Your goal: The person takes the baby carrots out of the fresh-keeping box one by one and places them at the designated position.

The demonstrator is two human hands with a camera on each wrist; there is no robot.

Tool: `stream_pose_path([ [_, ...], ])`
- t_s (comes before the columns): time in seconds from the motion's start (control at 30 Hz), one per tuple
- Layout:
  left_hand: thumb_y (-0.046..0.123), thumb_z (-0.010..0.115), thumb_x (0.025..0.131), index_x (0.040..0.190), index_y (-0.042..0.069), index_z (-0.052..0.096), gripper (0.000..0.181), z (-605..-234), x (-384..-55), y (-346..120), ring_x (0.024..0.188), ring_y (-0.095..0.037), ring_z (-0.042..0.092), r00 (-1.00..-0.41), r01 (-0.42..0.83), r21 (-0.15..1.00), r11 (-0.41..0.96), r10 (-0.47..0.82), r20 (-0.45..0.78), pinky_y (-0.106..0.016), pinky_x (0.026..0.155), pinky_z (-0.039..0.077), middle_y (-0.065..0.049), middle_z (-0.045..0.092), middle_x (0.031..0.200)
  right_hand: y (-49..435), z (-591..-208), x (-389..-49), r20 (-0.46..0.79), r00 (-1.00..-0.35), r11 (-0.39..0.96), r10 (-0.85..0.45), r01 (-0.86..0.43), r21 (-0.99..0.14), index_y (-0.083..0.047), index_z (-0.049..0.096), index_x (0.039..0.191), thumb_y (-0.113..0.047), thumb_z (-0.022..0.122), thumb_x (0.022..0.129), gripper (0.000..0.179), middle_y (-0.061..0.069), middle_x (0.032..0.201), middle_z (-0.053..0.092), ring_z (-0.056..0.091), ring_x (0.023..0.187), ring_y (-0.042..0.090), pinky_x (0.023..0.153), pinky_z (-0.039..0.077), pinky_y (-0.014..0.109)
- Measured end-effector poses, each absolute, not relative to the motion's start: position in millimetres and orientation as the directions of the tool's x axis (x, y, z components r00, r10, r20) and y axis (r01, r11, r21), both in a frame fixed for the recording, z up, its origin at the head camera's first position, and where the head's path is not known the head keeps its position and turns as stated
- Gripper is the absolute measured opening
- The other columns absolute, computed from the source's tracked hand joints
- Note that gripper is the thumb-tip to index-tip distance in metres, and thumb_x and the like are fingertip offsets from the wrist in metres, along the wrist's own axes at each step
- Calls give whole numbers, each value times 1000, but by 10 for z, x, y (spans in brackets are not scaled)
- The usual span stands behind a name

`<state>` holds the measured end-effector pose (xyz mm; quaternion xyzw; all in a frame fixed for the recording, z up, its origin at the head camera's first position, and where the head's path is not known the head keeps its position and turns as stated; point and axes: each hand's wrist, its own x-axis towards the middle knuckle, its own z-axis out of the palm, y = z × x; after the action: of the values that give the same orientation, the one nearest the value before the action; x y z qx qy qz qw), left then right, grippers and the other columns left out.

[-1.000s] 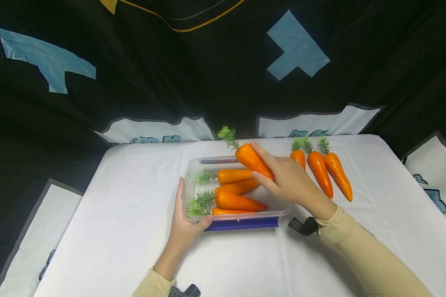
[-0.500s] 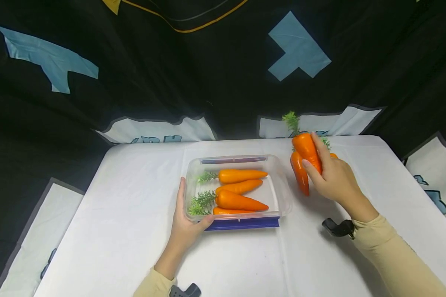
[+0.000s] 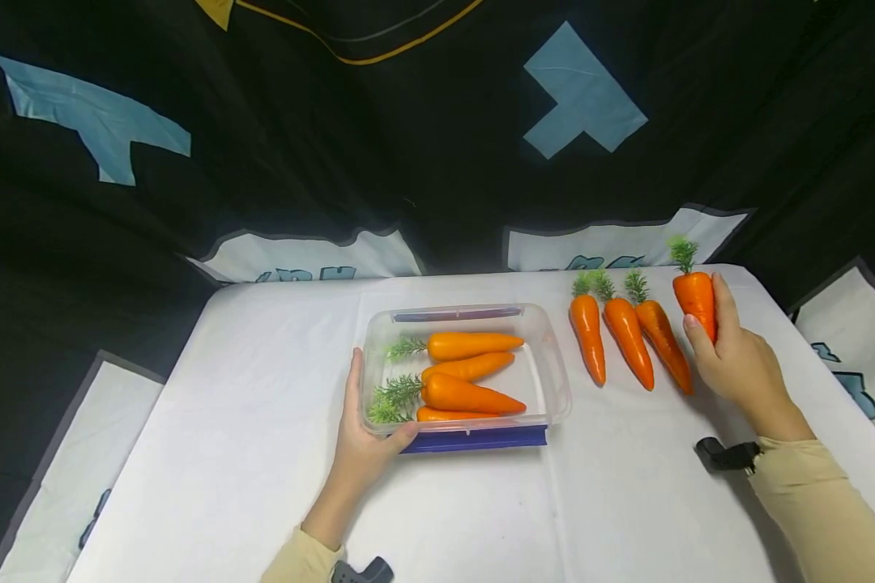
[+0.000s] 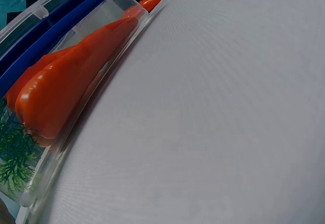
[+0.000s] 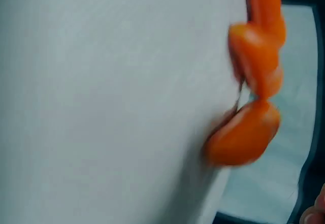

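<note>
In the head view my right hand (image 3: 747, 368) grips an orange carrot (image 3: 695, 301) by its body, leafy green top pointing away, at the table's right side. Three more carrots lie side by side just left of it: the left one (image 3: 588, 336), the middle one (image 3: 629, 340) and the right one (image 3: 659, 338). My left hand (image 3: 364, 445) holds a clear plastic food container (image 3: 557, 376) at its front left corner, thumb over the front rim and fingers along the side. Several carrots (image 3: 470, 393) rest inside, tops to the left; one shows large in the left wrist view.
A blue latch flap (image 3: 474, 438) hangs at the container's front. White cloth (image 3: 226, 453) covers the table. Behind its far edge hangs a black curtain (image 3: 408, 162) with pale blue patches. The right wrist view shows blurred carrots (image 5: 244, 137) near the table edge.
My right hand, carrot in its grip, has moved from above the container across the lying carrots to the right side of the table. My left hand and the container stay put.
</note>
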<state>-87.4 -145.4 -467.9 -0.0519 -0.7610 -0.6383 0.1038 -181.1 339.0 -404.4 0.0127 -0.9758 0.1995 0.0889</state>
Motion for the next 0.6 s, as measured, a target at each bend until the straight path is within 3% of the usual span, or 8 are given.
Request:
stream_pose_path([
  [0.13,23,87,72,158,41,4,121,-4682,-872,-1456,155,-21,6,-973,210,961,177,-54,223,-64,122,11,0,4,169,3556,-4135,-1823,150,-988,920,32,-30,-391,-15,-7,160,-46,37,104,78,43,113,52,57,78,50,64,46,57],
  [0.4,23,87,72,159,37,4,121,-4680,-873,-1454,155,-22,7,-973,213,962,171,-50,224,-64,122,12,1,4,169,3784,-4323,-1855,-15,-998,914,55,56,-402,-14,-18,157,-52,31,104,82,44,128,40,50,97,58,83,42,75],
  [0.6,21,87,72,158,40,4,121,-4679,-875,-1453,155,-21,7,-973,217,963,156,-47,227,-62,122,11,0,3,169,3841,-4471,-1852,34,-999,888,33,14,-460,-12,-16,158,-44,34,106,79,45,142,31,44,110,60,94,34,79],
])
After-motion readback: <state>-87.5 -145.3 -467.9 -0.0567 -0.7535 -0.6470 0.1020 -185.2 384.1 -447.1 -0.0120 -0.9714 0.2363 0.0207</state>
